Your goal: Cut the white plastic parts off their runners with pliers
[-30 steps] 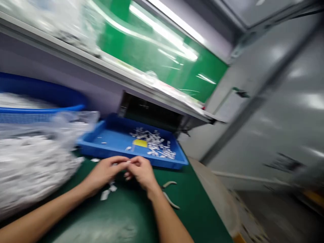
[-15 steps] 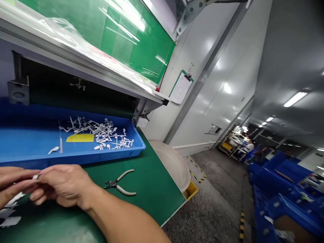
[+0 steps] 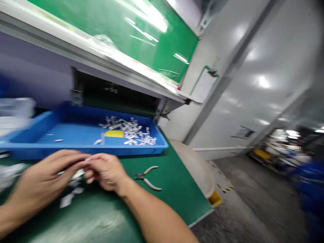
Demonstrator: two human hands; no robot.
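Observation:
My left hand (image 3: 47,177) and my right hand (image 3: 105,170) meet fingertip to fingertip over the green mat (image 3: 162,202), just in front of the blue tray (image 3: 78,150). Both are pinched on a small white plastic part (image 3: 86,159), which is blurred. More small white plastic pieces (image 3: 72,190) lie on the mat under my hands. Inside the tray lie a pile of white plastic parts (image 3: 131,130) and a yellow card (image 3: 114,133).
Small pliers (image 3: 148,175) lie on the mat right of my right hand. A dark opening (image 3: 113,98) sits behind the tray under a metal shelf (image 3: 101,55). A clear bag (image 3: 10,116) is at the left edge. The table ends at the right by a white rounded object (image 3: 196,168).
The view has swung back to the left, so both hands and the tray sit nearer the middle. My hands stay pinched together over the mat.

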